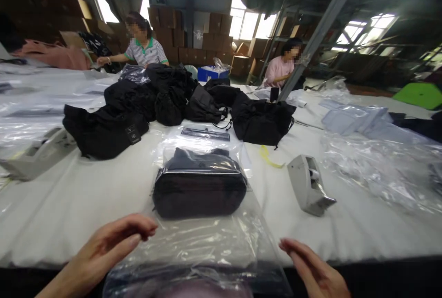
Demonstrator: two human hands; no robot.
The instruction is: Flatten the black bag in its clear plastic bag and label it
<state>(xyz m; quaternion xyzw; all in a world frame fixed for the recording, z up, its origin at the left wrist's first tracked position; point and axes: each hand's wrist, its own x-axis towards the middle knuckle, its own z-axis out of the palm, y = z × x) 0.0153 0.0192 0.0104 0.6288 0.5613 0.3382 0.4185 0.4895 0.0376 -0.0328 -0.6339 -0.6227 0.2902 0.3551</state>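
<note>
Clear plastic bag [207, 238] overhangs bench [274, 203] near edge; black pouch [200, 192] inside, toward its far end. Left hand [117, 245] and right hand [316, 268] flank it, both loose, grasping nothing. Tape dispenser [304, 189] at right. Black bags [165, 93] block the way toward far edge; beyond, blue bin [211, 76] holding clear plastic [221, 65].

far left, a person [147, 54] in a striped, green-collared polo shirt extends an arm toward a heap of pink cloth [51, 55]; far centre, a blue bin [213, 75] holds clear plastic [221, 65], with stacked brown cartons [171, 18] and bright windows [249, 25] behind; farther right, a person in pink [275, 70] beside a slanting metal post [319, 26]; right edge, a bright green panel [419, 95]
</note>
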